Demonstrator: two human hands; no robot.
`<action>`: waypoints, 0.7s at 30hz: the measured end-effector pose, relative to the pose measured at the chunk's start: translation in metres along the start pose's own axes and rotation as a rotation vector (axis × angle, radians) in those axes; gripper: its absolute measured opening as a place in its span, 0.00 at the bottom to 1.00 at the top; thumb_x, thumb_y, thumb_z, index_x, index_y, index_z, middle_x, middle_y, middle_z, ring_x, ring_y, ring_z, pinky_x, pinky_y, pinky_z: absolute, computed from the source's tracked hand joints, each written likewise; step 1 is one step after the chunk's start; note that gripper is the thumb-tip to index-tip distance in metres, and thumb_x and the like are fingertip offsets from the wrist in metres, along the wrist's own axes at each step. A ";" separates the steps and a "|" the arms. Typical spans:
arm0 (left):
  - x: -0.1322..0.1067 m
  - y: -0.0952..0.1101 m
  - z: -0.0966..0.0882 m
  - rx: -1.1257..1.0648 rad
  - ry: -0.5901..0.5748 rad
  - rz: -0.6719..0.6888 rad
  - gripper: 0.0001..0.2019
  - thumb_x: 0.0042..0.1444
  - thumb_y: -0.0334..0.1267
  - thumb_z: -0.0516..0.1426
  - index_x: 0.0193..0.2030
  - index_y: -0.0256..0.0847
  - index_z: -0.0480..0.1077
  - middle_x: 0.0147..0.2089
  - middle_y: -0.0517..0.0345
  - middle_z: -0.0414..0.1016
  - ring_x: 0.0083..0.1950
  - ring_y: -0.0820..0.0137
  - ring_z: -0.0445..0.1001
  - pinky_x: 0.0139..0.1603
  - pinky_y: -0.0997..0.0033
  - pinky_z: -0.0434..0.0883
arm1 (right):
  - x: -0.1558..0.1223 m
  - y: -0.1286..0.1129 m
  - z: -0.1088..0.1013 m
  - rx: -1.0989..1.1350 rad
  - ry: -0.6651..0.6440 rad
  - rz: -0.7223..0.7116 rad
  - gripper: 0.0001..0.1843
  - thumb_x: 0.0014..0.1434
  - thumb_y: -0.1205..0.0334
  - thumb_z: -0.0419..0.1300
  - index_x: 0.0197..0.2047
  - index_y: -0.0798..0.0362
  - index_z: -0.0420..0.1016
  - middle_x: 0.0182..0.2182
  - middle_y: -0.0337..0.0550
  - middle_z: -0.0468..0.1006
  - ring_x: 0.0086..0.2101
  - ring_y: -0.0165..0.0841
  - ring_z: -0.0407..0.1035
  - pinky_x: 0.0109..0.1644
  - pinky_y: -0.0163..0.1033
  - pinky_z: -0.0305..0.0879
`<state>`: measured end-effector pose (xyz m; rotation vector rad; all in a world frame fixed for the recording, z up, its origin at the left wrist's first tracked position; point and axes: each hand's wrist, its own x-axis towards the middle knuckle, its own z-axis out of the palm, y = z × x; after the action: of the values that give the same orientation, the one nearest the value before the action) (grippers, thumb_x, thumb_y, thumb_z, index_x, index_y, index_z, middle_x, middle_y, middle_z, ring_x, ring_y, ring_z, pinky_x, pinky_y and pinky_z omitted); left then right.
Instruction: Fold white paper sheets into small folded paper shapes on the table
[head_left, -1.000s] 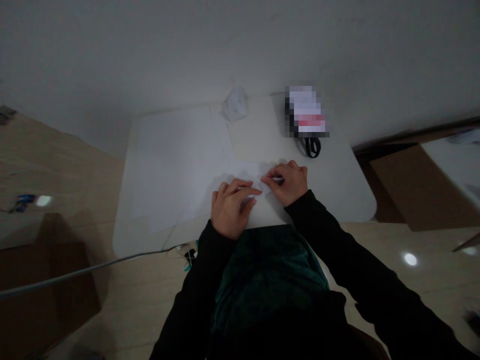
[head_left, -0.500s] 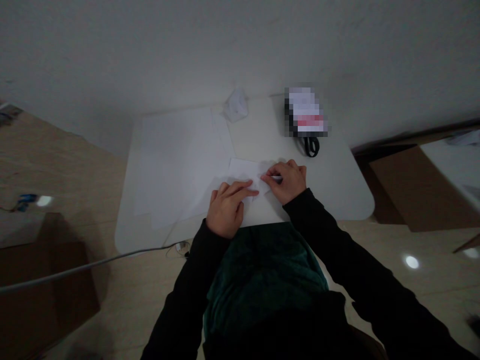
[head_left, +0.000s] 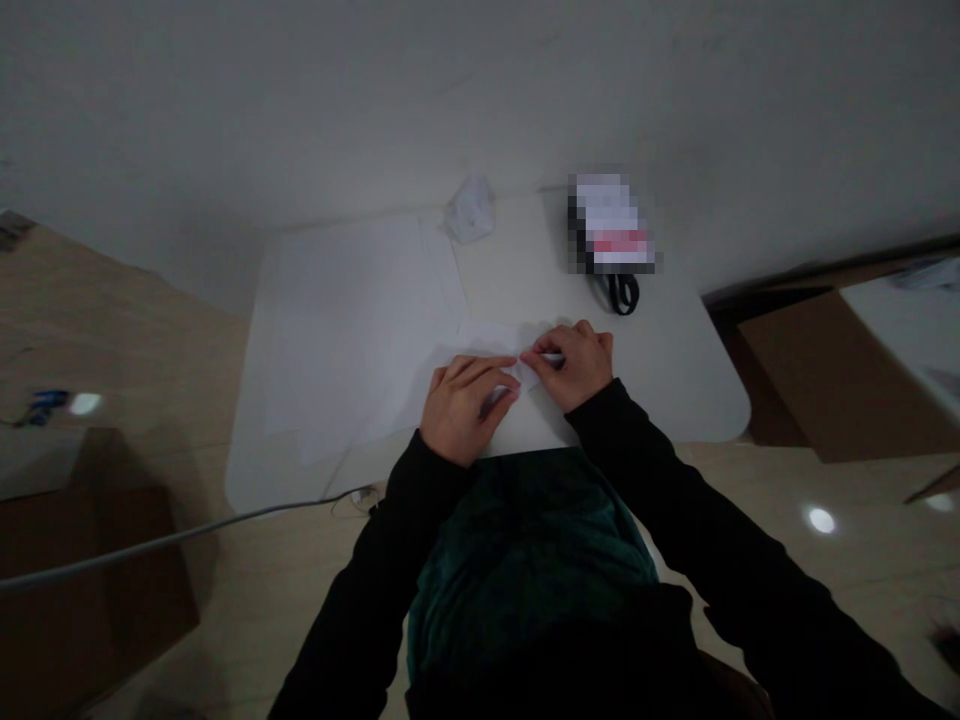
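Folded white paper sits centre frame on white table. R hand closed in a pinch on its edge; L hand open, fingers pressing flat on it. Even pressure from both hands stops slipping, keeps edges aligned.

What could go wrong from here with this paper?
The folded paper overlaps loose white sheets, so it might slide under the left hand and crease crookedly. The right hand pinches a small white tip, which could crumple or tear. The crumpled paper sits near the far edge of the white table and might fall.
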<state>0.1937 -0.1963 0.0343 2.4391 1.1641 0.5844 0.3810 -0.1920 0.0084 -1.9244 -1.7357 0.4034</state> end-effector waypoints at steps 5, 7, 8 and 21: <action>0.000 -0.001 0.001 0.017 0.013 0.024 0.11 0.63 0.40 0.57 0.51 0.48 0.75 0.57 0.61 0.77 0.54 0.64 0.70 0.51 0.60 0.65 | 0.002 -0.001 0.000 0.014 0.015 0.023 0.09 0.56 0.55 0.63 0.29 0.50 0.75 0.32 0.43 0.80 0.40 0.41 0.65 0.47 0.47 0.49; 0.000 -0.001 0.001 0.037 0.006 0.025 0.12 0.63 0.40 0.57 0.51 0.49 0.75 0.57 0.61 0.77 0.54 0.63 0.70 0.50 0.60 0.65 | 0.002 -0.001 -0.002 0.027 0.029 0.011 0.08 0.56 0.55 0.63 0.30 0.50 0.76 0.32 0.43 0.79 0.40 0.41 0.66 0.47 0.47 0.51; 0.000 -0.001 0.000 0.043 0.000 0.024 0.12 0.63 0.40 0.57 0.51 0.49 0.75 0.57 0.62 0.77 0.54 0.63 0.70 0.50 0.59 0.65 | 0.001 -0.001 -0.004 0.030 0.059 -0.006 0.08 0.57 0.56 0.62 0.31 0.50 0.76 0.32 0.43 0.79 0.40 0.41 0.66 0.47 0.47 0.52; 0.007 -0.003 -0.003 0.030 -0.045 0.003 0.10 0.61 0.42 0.58 0.48 0.49 0.77 0.54 0.60 0.78 0.50 0.63 0.71 0.47 0.60 0.66 | -0.072 -0.007 -0.002 -0.174 0.248 -0.602 0.20 0.59 0.74 0.53 0.53 0.60 0.76 0.49 0.50 0.81 0.50 0.39 0.72 0.52 0.47 0.59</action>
<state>0.1950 -0.1885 0.0367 2.4665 1.1603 0.5136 0.3659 -0.2622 0.0053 -1.3790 -2.1062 -0.2025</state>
